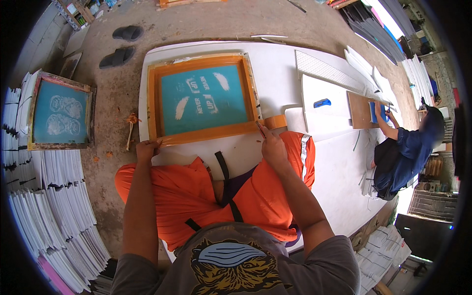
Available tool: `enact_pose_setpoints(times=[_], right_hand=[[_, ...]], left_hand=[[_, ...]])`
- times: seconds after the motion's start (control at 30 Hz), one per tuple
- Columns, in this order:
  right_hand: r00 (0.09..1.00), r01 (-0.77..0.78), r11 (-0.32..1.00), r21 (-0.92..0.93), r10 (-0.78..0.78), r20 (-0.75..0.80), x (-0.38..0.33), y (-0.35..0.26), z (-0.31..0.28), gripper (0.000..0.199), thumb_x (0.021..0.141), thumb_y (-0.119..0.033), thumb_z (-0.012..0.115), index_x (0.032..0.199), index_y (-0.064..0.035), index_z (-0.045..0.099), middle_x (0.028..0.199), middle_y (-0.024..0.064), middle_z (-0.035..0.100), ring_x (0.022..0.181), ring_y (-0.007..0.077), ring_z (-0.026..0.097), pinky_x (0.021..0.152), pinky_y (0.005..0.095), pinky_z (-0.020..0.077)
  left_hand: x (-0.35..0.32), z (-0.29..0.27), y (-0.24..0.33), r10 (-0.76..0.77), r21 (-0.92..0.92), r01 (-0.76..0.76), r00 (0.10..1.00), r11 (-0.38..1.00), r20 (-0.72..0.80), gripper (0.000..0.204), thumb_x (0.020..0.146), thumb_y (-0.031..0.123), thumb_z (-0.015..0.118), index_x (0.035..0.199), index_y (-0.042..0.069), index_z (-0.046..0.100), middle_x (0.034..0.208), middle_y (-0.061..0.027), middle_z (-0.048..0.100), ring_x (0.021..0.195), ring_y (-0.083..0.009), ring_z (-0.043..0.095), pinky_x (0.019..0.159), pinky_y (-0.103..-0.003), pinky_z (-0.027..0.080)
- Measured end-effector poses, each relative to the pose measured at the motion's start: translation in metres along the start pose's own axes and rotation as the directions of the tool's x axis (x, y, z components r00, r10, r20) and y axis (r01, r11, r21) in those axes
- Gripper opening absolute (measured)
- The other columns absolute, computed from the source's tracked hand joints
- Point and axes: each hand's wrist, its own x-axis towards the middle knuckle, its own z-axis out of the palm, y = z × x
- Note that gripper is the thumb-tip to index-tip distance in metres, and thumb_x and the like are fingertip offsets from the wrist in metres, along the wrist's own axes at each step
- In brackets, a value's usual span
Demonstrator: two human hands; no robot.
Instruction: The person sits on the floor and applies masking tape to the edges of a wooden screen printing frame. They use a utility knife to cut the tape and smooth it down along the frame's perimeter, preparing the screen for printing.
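A screen-printing frame with teal mesh lies on the white board in front of me, its wooden edges covered in brown tape. White designs and lettering show in the mesh. Along the near edge runs a strip of brown packing tape. My left hand is closed at the near left corner, its fingertips pinching the strip's end. Close to the near right corner, my right hand is closed around a slim tool whose kind I cannot make out. Beside it, a loose flap of brown tape extends to the right.
A blue utility knife rests on a white sheet to the right. Farther right, a co-worker leans over a brown board. Another teal screen stands left above stacked white sheets. Dark slippers lie on the floor.
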Motion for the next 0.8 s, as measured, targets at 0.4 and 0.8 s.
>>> enact_pose_setpoints(times=[0.4,0.8], right_hand=[[0.999,-0.037,0.998,-0.049,0.038,0.020,-0.0059,-0.0075,-0.0072,0.053,0.094,-0.004,0.054,0.145,-0.0150,0.053,0.120,0.0290,0.066,0.103,0.0500,0.069,0.088,0.0595,0.0560],[0.997,-0.058,0.997,-0.057,0.061,0.041,-0.0064,-0.0067,-0.0056,0.050,0.096,-0.005,0.050,0.145,-0.0137,0.054,0.125,0.0278,0.064,0.107,0.0498,0.068,0.091,0.0591,0.0550]], left_hand=[[0.0024,-0.0006,-0.0022,0.004,0.017,-0.004,1.000,1.000,-0.006,0.026,0.083,0.017,0.089,0.084,-0.004,0.072,0.074,-0.0067,0.068,0.059,-0.0136,0.063,0.054,-0.027,0.053],[0.0006,-0.0004,0.0003,0.000,0.016,0.000,1.000,1.000,-0.022,0.026,0.083,0.013,0.088,0.088,-0.007,0.072,0.074,-0.0081,0.068,0.058,-0.0149,0.062,0.053,-0.028,0.054]])
